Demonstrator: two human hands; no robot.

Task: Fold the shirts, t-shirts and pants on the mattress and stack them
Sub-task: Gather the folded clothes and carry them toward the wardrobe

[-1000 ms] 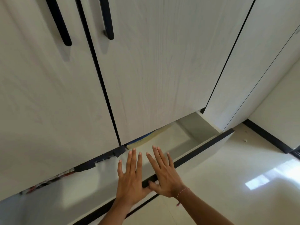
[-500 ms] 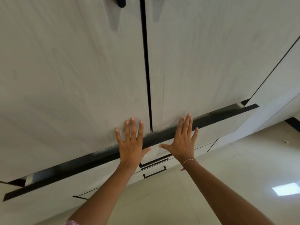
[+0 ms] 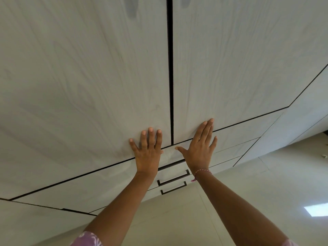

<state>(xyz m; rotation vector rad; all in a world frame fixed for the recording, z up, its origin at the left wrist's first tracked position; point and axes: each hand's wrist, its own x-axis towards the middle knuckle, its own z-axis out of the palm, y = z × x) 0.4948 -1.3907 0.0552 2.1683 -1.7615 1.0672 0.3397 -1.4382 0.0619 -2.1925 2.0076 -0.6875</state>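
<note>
Two bare forearms enter from the lower edge, each with a scrap of pink patterned sleeve [image 3: 87, 239] at the frame's bottom. The left hand [image 3: 148, 153] lies flat with straight, slightly spread fingers, its palm over the top drawer front [image 3: 85, 189] and its fingertips over the lower edge of the left wardrobe door [image 3: 85, 82]. The right hand [image 3: 200, 150] is likewise flat and spread, thumb held out to the side, palm on the same drawer front and fingertips reaching over the bottom of the right wardrobe door [image 3: 230, 64]; a red-and-white thread bracelet [image 3: 202, 172] circles its wrist. Neither hand curls around or pinches anything. The drawer front sits flush with the cabinet face, with only a thin dark line between it and the doors above. Below the hands, between the wrists, two dark bracket-shaped handles [image 3: 173, 183] sit on lower drawer fronts, one above the other. A dark vertical gap [image 3: 170, 71] separates the two pale wood-grain doors, running upward from just between the hands. Farther right, more pale cabinet panels [image 3: 301, 125] continue at an angle. A glossy light floor [image 3: 266, 183] extends at lower right and carries a bright rectangular reflection [image 3: 316, 209]. The shirts, t-shirts, pants and mattress lie outside this view, so their position cannot be told.
</note>
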